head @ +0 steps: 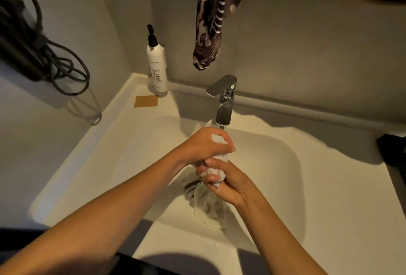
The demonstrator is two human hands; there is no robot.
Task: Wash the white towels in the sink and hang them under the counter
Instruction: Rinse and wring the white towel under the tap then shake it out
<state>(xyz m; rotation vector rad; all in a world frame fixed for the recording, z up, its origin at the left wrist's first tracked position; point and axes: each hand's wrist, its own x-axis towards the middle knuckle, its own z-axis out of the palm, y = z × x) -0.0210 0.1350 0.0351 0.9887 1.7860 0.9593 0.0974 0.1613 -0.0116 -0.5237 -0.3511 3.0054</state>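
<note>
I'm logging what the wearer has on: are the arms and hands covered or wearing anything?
Both forearms are bare, with no sleeve in view. The left hand and right hand show no gloves, rings, watch or bracelet. Fingernails look short and unpainted.

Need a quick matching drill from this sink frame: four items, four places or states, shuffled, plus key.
Column 1:
1. towel
2. pump bottle
3. patterned cloth
4. tan card

Column 2:
A. hanging above the faucet
B. flat on the counter's left part, in front of the bottle
C. twisted in the grip of left hand and right hand over the sink
D. upright in the back left corner

Pairs: 1-C, 2-D, 3-A, 4-B
</note>
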